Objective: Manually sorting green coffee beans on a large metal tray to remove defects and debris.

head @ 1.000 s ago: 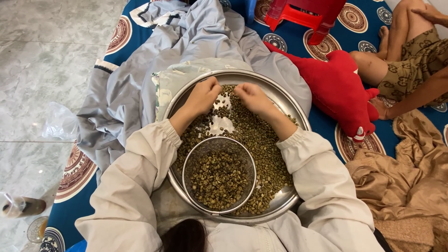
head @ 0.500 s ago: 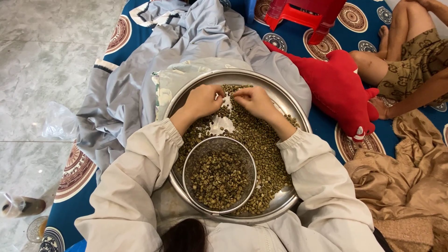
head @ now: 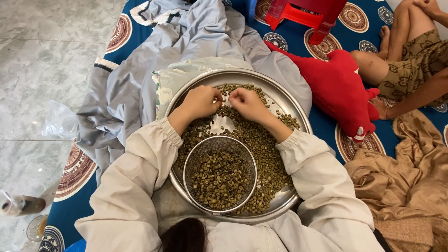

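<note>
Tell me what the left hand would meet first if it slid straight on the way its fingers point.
The left hand points toward the right hand, almost touching, so it would likely meet those fingers first, above the green beans.

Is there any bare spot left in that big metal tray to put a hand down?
Yes: bare metal shows along the tray's far right rim, beyond the beans, and in a small patch just below the left hand and right hand. The near half is crowded: the sieve sits there, beans around it.
</note>
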